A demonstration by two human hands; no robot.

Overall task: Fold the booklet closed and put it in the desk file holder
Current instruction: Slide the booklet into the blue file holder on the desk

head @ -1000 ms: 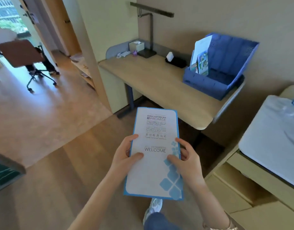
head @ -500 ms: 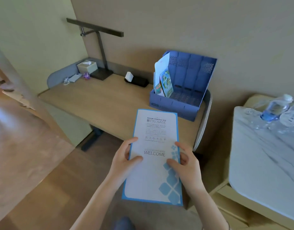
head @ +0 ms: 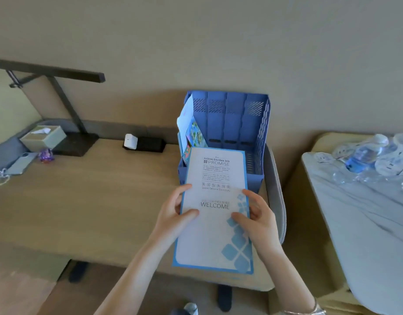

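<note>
1. The booklet (head: 215,214) is folded shut, front cover up, held above the desk (head: 87,201) just in front of the holder (head: 239,119); its top edge overlaps the holder's front wall.
2. The cover reads "Hilton Garden Inn", then "PROMISE", small print too fine to read, Chinese characters over "Guest Service Directory", and "WELCOME" in large letters. Blue squares run down its right side and a blue border frames it.
3. The left hand (head: 173,214) grips the booklet's left edge, thumb on the cover, fingers curled beneath.
4. The right hand (head: 257,219) grips the booklet's right edge the same way, thumb lying on the blue squares.
5. The holder is blue plastic with upright dividers; its leftmost slot holds a white sheet (head: 184,117) and a colourful leaflet (head: 196,135), whose print cannot be read.
6. Left of the holder sit a black box with a white cube (head: 130,141), then a lamp (head: 66,105) and a tissue box (head: 43,136).
7. Right of the holder, water bottles (head: 366,153) lie on a marbled top.
</note>
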